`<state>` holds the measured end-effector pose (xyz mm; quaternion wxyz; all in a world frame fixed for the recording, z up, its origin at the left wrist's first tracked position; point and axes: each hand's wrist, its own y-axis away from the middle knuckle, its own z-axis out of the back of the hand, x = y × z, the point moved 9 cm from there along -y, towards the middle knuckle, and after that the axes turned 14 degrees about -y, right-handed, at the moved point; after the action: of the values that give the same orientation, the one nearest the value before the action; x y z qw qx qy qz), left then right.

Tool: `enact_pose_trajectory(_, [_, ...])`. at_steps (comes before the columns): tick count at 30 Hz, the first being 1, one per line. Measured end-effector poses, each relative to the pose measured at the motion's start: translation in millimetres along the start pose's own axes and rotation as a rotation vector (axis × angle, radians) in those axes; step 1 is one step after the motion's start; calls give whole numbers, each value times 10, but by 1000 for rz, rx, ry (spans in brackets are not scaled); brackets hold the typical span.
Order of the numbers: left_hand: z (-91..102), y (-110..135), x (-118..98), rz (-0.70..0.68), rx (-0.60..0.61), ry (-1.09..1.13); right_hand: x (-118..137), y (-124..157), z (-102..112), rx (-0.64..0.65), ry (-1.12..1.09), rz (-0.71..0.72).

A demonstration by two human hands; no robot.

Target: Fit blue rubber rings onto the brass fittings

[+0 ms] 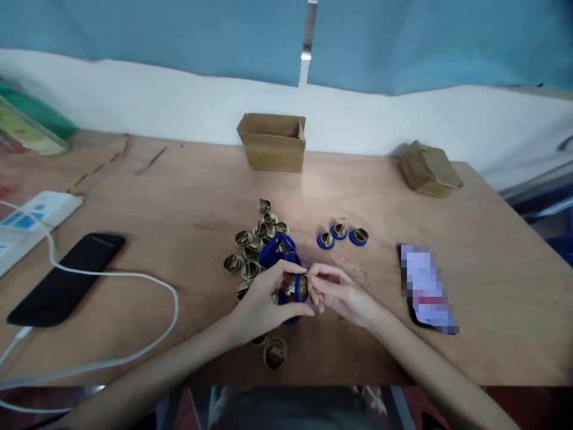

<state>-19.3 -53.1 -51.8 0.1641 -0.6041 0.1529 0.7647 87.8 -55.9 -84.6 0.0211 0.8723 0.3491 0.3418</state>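
Note:
My left hand point(264, 301) is closed round a round brass cap with a blue ring point(299, 288), held just above the wooden table point(179, 209). My right hand point(338, 289) meets it from the right, its fingers pinched against the same piece. Behind the hands lies a pile of brass caps point(253, 251) with several loose blue rings point(277, 249) on top. Three brass caps fitted with blue rings point(342, 235) sit in a row to the right of the pile. One more brass cap point(274, 353) lies near the table's front edge.
An open cardboard box point(272, 141) stands at the back, a crumpled brown package point(428, 168) at back right. A phone point(425, 289) lies to the right, a black phone point(67, 278) with a white cable point(134, 280) to the left, beside a white power strip point(31, 224).

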Motion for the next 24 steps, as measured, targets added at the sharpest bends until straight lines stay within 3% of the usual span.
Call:
enact_pose_trajectory(9, [-9,27,63,39,-11,-86,3,16,19,-23,87,-29])
enact_pose_trajectory(12, [9,47,8,-47,-42,-237,26,17,22,-16,191,-12])
enact_pose_trajectory(14, [27,69,-105,-176,-80,-340,62,28,-6,9,305,0])
enact_pose_trajectory(18, [59,141,-347,-439,-147,-468,254,91,-175,102,661,171])
enact_pose_trajectory(24, [115,171,-430,-527,-195,-544,418,197,-376,132,981,460])
